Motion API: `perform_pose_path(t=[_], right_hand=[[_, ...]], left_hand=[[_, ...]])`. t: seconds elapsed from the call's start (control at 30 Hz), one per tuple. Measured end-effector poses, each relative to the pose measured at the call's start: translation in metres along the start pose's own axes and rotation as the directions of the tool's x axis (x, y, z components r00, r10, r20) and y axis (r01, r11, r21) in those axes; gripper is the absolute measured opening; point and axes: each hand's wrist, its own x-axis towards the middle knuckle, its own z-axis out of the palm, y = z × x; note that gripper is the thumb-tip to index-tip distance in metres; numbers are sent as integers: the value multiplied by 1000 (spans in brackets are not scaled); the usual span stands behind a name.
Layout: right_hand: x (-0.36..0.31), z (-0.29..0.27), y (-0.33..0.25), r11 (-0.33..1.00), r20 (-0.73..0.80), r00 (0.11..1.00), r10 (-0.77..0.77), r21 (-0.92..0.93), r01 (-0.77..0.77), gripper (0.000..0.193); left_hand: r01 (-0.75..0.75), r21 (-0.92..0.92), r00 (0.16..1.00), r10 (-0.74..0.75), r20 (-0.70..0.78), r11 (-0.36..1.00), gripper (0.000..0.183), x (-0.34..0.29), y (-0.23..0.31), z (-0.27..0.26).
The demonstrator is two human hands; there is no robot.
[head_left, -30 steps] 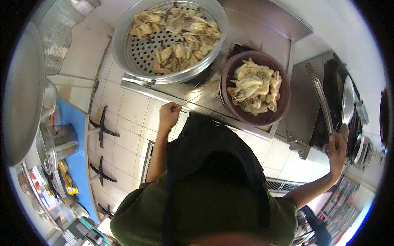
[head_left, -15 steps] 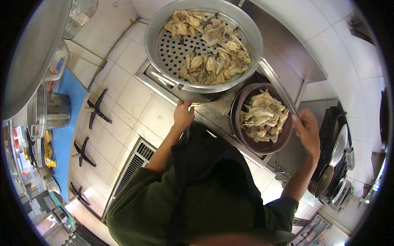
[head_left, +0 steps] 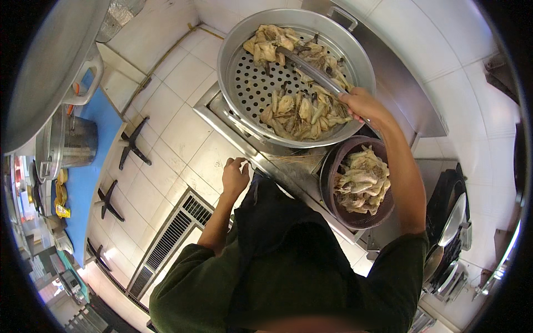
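My right hand (head_left: 366, 108) grips long metal tongs (head_left: 317, 74) and reaches over the large round metal steamer pan (head_left: 226, 66). The tongs' far end is among the plucked cooked birds (head_left: 302, 114), which look like small chickens. They lie around the pan's perforated base. Closer to me, a brown mesh basket (head_left: 383, 219) holds more pale birds (head_left: 361, 183); my right forearm passes beside it. My left hand (head_left: 236, 176) hovers by the counter's front edge, its fingers loosely curled and apart, with nothing visible in them.
The pan and basket stand on a metal counter (head_left: 288, 166) against a tiled wall. Pans (head_left: 452, 219) sit at the right. On the left are a blue table (head_left: 83, 191), a metal pot (head_left: 78, 141) and a large vessel with a handle (head_left: 89, 77). A floor grate (head_left: 166, 241) lies below.
My right hand has swung the tongs from beside the basket up and left over the pan. My left hand has drawn slightly back from the counter edge. The view has shifted a little.
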Motion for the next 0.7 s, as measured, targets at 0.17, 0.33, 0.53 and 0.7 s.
perform_pose_path(t=[0.17, 0.33, 0.53, 0.7], right_hand=[[6, 9, -5, 979, -5, 999, -54, 198, 54, 29], [-3, 8, 1, 936, 5, 1000, 1, 352, -3, 25], [30, 22, -22, 931, 83, 996, 10, 362, -40, 21], [44, 34, -34, 926, -18, 997, -76, 370, 77, 18]], left_hand=[[-8, -14, 999, 7, -51, 1000, 19, -1, -16, -2], [-19, -28, 995, 17, -94, 999, 18, 0, -22, -6], [-4, -31, 997, 1, -75, 1000, 18, 0, -27, -8], [33, -100, 999, -37, -36, 994, 20, 7, -26, -6]])
